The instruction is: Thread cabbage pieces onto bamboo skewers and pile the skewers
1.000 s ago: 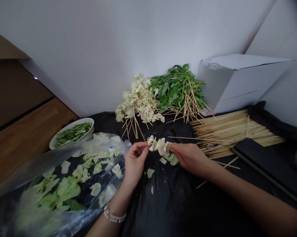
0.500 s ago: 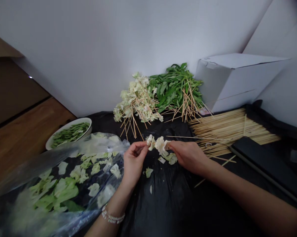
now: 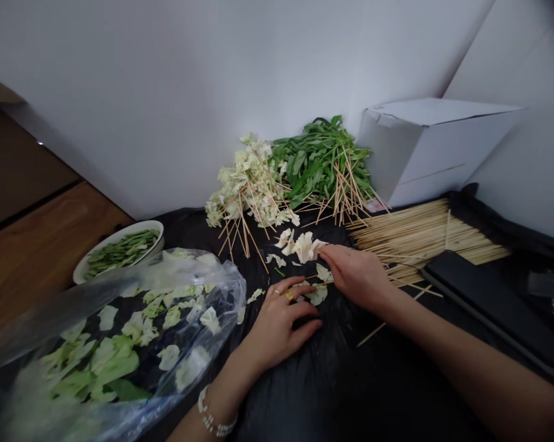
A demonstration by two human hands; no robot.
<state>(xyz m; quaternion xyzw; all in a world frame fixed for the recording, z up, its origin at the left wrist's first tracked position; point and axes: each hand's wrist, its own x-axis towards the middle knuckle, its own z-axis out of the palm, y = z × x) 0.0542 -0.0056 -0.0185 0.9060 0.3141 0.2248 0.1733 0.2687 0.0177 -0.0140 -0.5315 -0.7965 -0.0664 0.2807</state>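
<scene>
My right hand [image 3: 357, 273] is closed on a skewer threaded with pale cabbage pieces [image 3: 303, 247], which points left over the black sheet. Low over the sheet, my left hand [image 3: 288, 319] is palm down with its fingers spread and nothing visible in it. Its fingertips are beside loose cabbage leaf pieces [image 3: 318, 296]; whether they touch is hard to tell. On the left lies a clear plastic bag [image 3: 233, 279] with many cut cabbage leaves [image 3: 113, 362]. Behind the hands are a heap of cabbage skewers [image 3: 253, 181] and a heap of leafy green skewers [image 3: 323, 159].
Bare bamboo skewers [image 3: 424, 236] lie in a wide pile to the right, near a dark flat case [image 3: 484, 307]. A white box [image 3: 438, 147] stands behind them against the wall. At the left is a white bowl [image 3: 159, 245] of cut green vegetables.
My left hand has let go of the cabbage on the skewer, moved down toward me and spread over the sheet. My right hand still holds the skewer, slightly farther away.
</scene>
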